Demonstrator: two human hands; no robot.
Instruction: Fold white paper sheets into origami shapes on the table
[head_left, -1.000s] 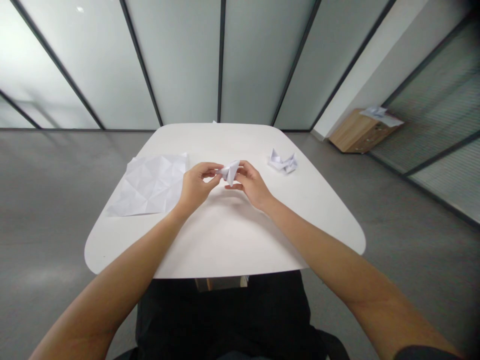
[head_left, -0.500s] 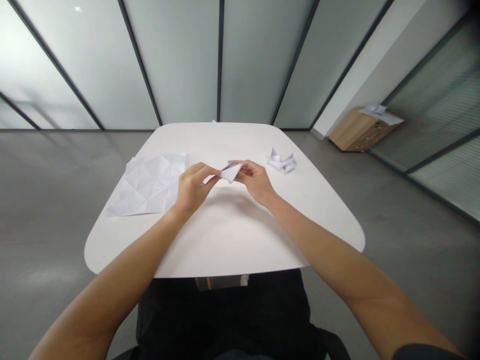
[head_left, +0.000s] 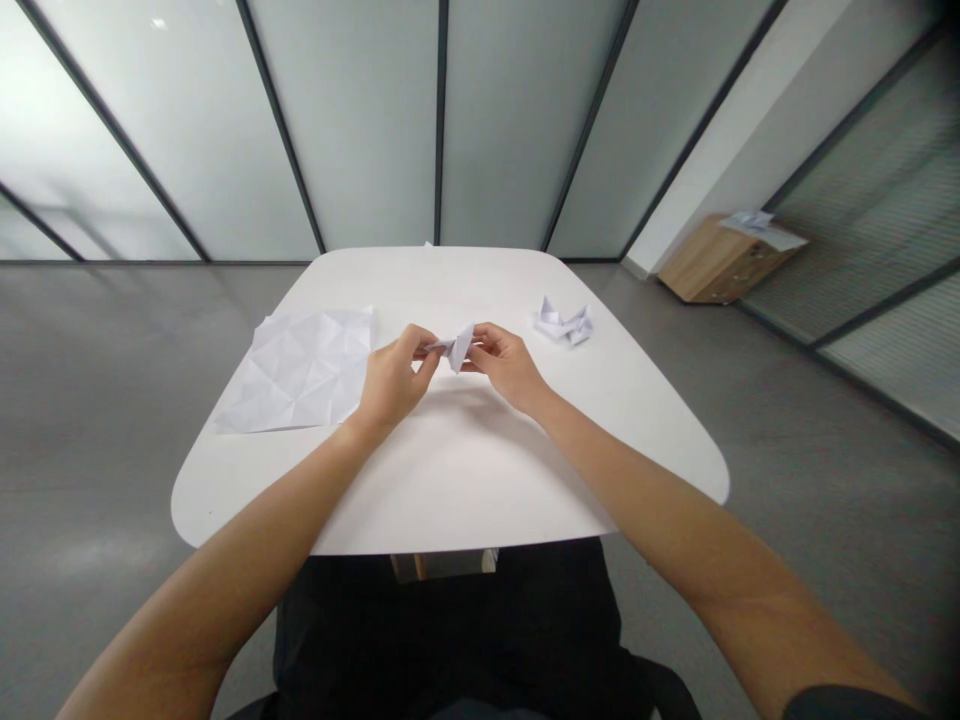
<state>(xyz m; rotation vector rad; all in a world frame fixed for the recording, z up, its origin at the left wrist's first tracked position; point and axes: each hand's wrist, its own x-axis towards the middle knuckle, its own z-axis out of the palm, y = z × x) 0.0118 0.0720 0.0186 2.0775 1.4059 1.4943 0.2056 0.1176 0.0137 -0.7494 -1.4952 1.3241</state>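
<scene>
Two hands, both pinching: my left hand and my right hand each press thumb and fingertips onto one small folded white paper piece, held between them in the air just above the middle of the table, one pointed flap standing up. I log the piece as lifted off the surface, with only the fingers touching it. Just beside the left hand, a large creased paper sheet lies flat, its faceted fold lines showing, on the rounded white table. Past the right hand, apart from it, sits a folded paper model. Further out, a wooden cabinet carries loose paper on top. Risks, as I judge them: thin paper under two opposing pinches could tear or crease off-line if the hands pull apart, and a loosened pinch could let the piece drop onto the sheet or table. Hidden or unclear: the fingers cover the piece's centre, so I cannot make out its layers or exact shape, and the model's form and the cabinet paper are too small to tell.
</scene>
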